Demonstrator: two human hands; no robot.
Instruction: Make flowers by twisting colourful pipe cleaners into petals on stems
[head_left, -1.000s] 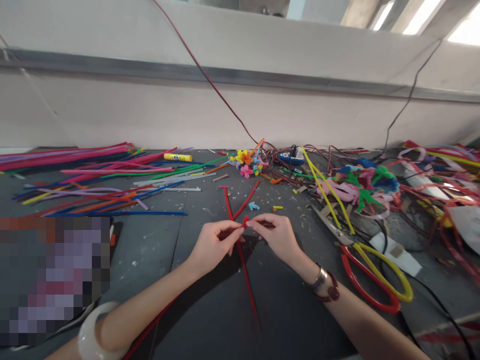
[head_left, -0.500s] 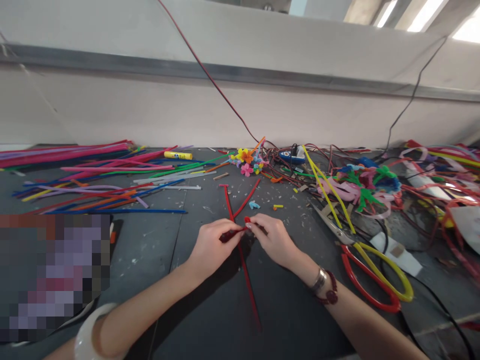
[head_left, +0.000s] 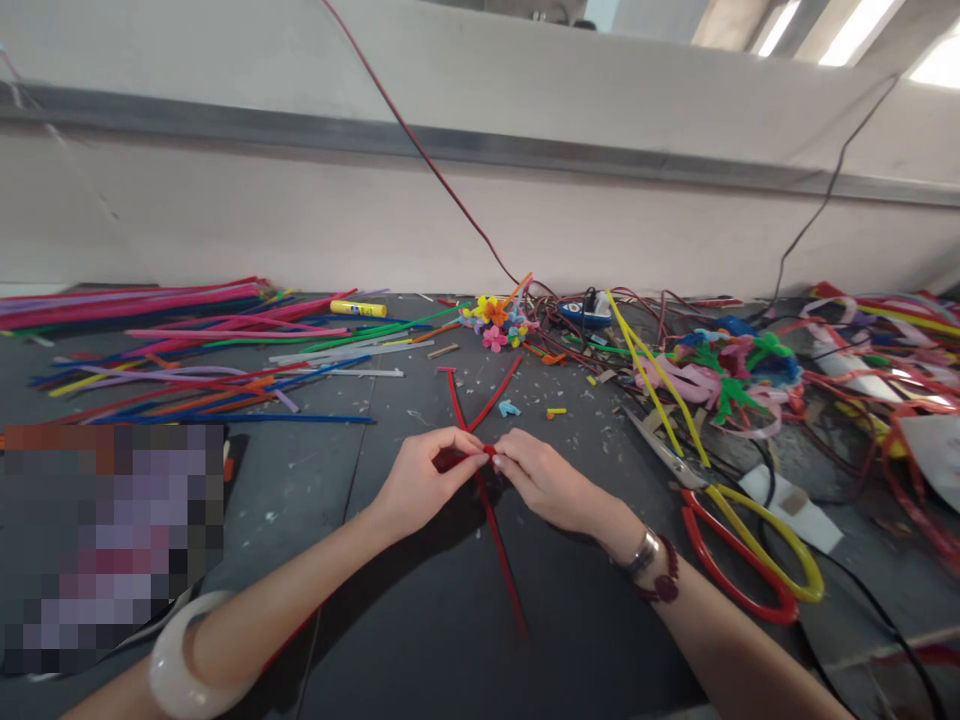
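Note:
My left hand (head_left: 421, 478) and my right hand (head_left: 541, 476) meet fingertip to fingertip over a dark table (head_left: 420, 620). Both pinch a small red curl at the bend of a red pipe cleaner (head_left: 501, 552). The long end of this pipe cleaner runs toward me across the table. Two more red lengths (head_left: 480, 398) fan away from the hands toward the wall. A white bangle circles my left wrist, and a metal band with dark red beads circles my right.
Loose pipe cleaners of many colours (head_left: 187, 350) cover the table's left. Large scissors with red and yellow handles (head_left: 742, 545) lie right of my right hand. Small pipe-cleaner flowers (head_left: 496, 325), a yellow glue stick (head_left: 358, 309) and tangled wires (head_left: 825, 390) lie further back.
Both hands have crept slightly away from me while still working the red curl between the fingertips. My right fingers have flattened out lower toward the table.

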